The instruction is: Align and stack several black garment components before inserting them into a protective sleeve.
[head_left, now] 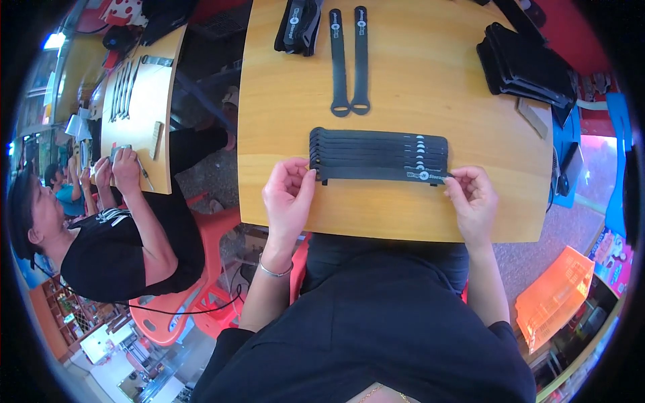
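Observation:
Several black straps (369, 151) lie crosswise on the table in an overlapping fanned row, with white print toward their right ends. My left hand (285, 195) pinches the left end of the nearest strap between thumb and fingertips. At the other end, my right hand (474, 198) grips that strap's right tip the same way. Beneath this row, small dark bits stick out at the near edge; what they belong to is hidden. Farther off, two single straps (349, 67) lie lengthwise side by side, their slotted round ends toward me.
A bundle of black straps (297, 27) sits at the far left of the wooden table (275, 127). Dark folded pieces (527, 64) are piled at the far right. To my left, a co-worker (114, 248) sits at another table (144, 87). An orange crate (554, 295) stands at lower right.

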